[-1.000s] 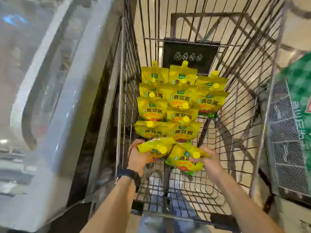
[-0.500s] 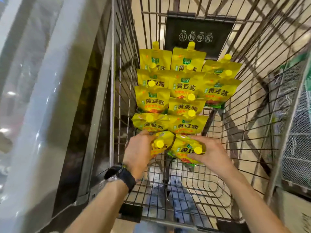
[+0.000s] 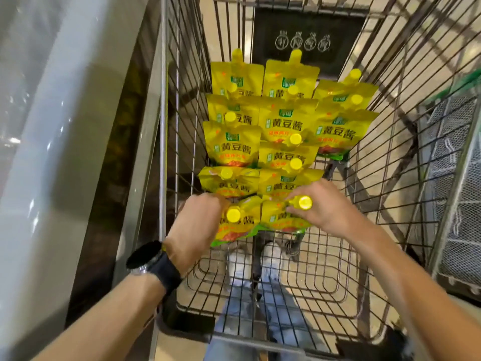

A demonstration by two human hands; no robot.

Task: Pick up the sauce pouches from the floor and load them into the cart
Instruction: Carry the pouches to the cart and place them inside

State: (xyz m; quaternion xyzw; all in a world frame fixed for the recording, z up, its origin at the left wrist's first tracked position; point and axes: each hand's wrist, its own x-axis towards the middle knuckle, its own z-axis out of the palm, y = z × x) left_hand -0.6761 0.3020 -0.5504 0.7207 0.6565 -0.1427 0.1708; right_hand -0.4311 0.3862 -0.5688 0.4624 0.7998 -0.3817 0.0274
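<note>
**Head view.** Over the preceding second, two pouches were carried forward and lowered from a raised, tilted position onto the wire floor of the cart (image 3: 162,126).

The left pouch (image 3: 243,226) was gripped by the left hand (image 3: 197,227). The fingers were curled round its outer edge, and the fingertips were hidden behind the film. The right pouch (image 3: 279,221) was held by the right hand (image 3: 329,208), with the capped spout pinched between the fingers. Both hands were therefore clamped on their loads, and no release was visible.

Between the two hands, the pouches lay side by side with their inner edges touching. Just beyond the fingertips, their far ends overlapped the nearest row of the stack (image 3: 286,126). This stack was laid in three columns running away from the hands toward the sign (image 3: 304,40) on the far wall. No displacement of the stack was noted across the interval.

Behind the wrists, bare wire floor was left, and the person's legs (image 3: 260,295) were seen through it. A watch (image 3: 153,261) was worn on the left wrist.

The placement step was judged nearly complete, with a new row added to the left and middle columns. Release and withdrawal of both hands were judged to be the outstanding actions. The column beyond the right hand ended farther away and was judged able to accept further pouches. Whether any pouches were left on the shop floor could not be determined, as none were in view there.
</note>
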